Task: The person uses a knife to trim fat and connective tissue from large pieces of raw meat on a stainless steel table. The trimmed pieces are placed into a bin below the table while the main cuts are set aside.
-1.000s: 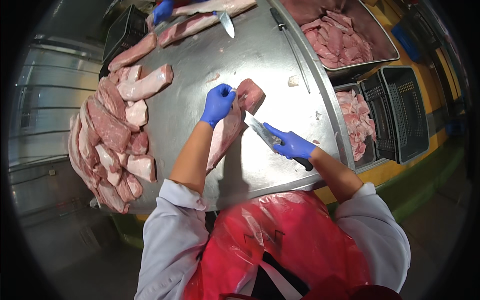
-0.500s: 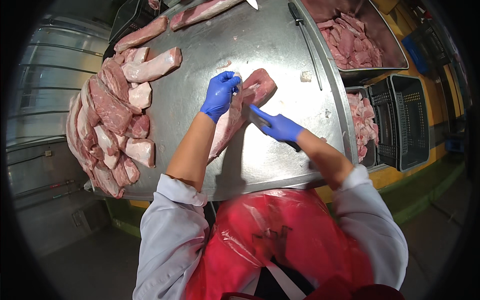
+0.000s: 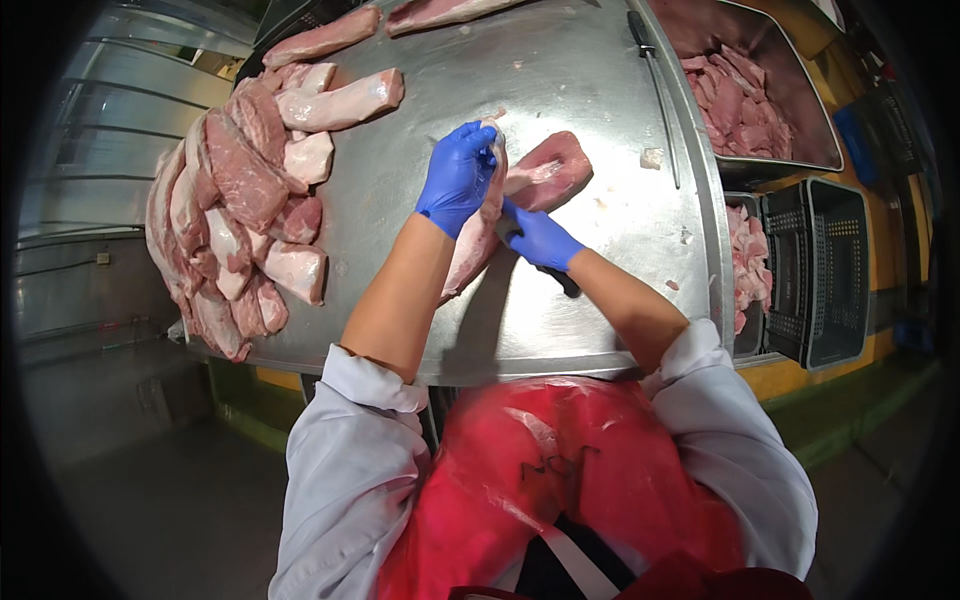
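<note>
As your left hand [image 3: 458,178] pinched and lifted the meat cut [image 3: 520,190] higher than before, your right hand [image 3: 540,238] moved closer, gripping the knife [image 3: 560,280], blade apparently hidden.

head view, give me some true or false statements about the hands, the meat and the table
1. Both hands wear blue gloves. True: the left hand and right hand are both gloved in blue.
2. The left hand grips the meat cut lying mid-table. True.
3. The right hand is empty. False: it holds a knife, whose dark handle shows below the glove.
4. The pile of meat pieces lies on the right side of the steel table. False: it lies on the left side.
5. The metal tray at upper right is empty. False: it holds pink meat pieces.
</note>
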`<act>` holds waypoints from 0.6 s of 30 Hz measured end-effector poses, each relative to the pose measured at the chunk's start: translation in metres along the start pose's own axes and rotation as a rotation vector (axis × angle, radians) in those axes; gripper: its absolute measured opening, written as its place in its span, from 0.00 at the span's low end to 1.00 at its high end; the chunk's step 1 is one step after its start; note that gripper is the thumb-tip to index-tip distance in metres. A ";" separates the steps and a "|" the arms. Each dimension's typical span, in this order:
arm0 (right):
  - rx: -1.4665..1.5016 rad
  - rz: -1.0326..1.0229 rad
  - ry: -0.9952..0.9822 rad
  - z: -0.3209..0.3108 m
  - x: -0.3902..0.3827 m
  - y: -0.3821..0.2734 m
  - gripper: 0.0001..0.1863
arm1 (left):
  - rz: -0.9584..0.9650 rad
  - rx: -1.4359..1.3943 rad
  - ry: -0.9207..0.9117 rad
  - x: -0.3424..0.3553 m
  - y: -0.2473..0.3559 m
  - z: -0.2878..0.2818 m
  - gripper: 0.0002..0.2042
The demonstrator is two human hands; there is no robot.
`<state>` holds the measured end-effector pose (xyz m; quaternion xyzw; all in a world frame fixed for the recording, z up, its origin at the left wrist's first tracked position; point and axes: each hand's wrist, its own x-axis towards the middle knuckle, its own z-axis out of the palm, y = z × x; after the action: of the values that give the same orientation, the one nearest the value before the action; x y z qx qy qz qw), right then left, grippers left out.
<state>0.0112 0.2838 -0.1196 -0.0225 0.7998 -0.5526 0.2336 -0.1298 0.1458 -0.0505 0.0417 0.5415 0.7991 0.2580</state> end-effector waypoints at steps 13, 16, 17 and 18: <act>0.017 0.019 -0.042 0.052 0.004 0.016 0.36 | 0.059 -0.354 -0.053 -0.023 0.033 0.002 0.04; 0.007 -0.178 -0.180 0.060 -0.075 0.050 0.44 | 0.076 -0.450 0.032 -0.030 0.058 -0.004 0.04; -0.027 -0.077 -0.207 0.060 -0.073 0.040 0.44 | 0.083 -0.457 0.061 -0.037 0.060 -0.002 0.04; -0.054 0.030 -0.223 0.060 -0.064 0.027 0.45 | 0.078 -0.461 0.080 -0.042 0.060 0.002 0.04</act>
<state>0.0980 0.2601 -0.1379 -0.0779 0.7836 -0.5214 0.3286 -0.1152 0.1110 0.0127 -0.0294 0.3524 0.9120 0.2080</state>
